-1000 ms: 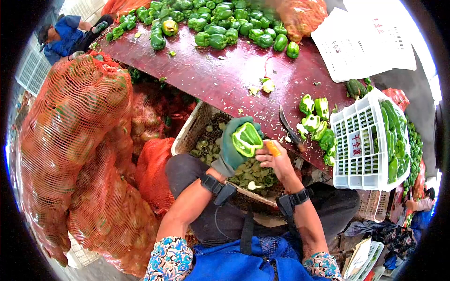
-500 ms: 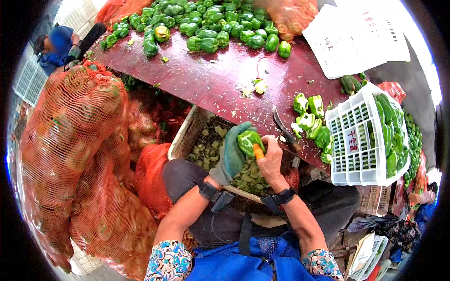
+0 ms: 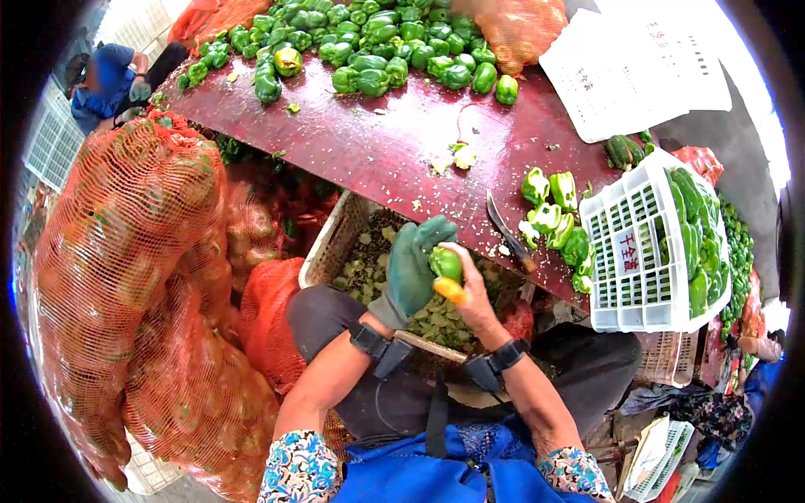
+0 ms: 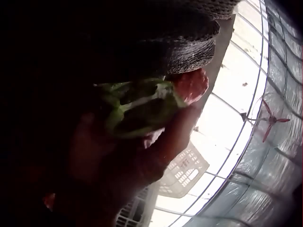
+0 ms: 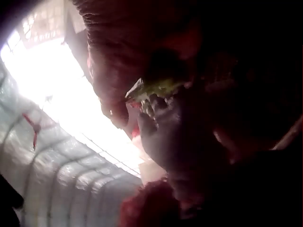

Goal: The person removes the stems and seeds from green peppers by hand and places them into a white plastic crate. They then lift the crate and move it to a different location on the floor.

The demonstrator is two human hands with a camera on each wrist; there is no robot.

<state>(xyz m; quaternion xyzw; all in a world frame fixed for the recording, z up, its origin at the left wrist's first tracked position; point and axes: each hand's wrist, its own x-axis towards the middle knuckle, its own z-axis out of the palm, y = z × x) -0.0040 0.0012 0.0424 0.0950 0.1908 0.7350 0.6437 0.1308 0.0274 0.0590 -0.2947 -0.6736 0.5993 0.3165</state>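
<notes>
While the bare right hand point(image 3: 475, 293) curls its fingers and thumb about a piece of green pepper point(image 3: 445, 265), the gloved left hand point(image 3: 409, 264) lies close against the pepper's left side, its fingers loosely extended toward the far side. An orange cover point(image 3: 450, 290) sits on one digit of the right hand. Both wrist views are very dark; they show the pepper between the hands, but how firmly the left one presses cannot be told.

Below the hands stands an open crate point(image 3: 315, 258), with pale green scraps point(image 3: 442, 320) lying in it. Beyond it, the dark red table point(image 3: 377, 149) carries a heap of whole green peppers point(image 3: 370, 64) on its far side. To the right of the hands, a curved knife point(image 3: 506, 226) lies on the table, just beside several cut peppers point(image 3: 563, 191). Farther right, a white basket point(image 3: 629, 307) of green peppers stands tilted. White sheets point(image 3: 620, 84) with printed characters lie at the far right. Bulging red net sacks point(image 3: 134, 243) fill the left, and another person point(image 3: 90, 115) in blue shows at the far left.
</notes>
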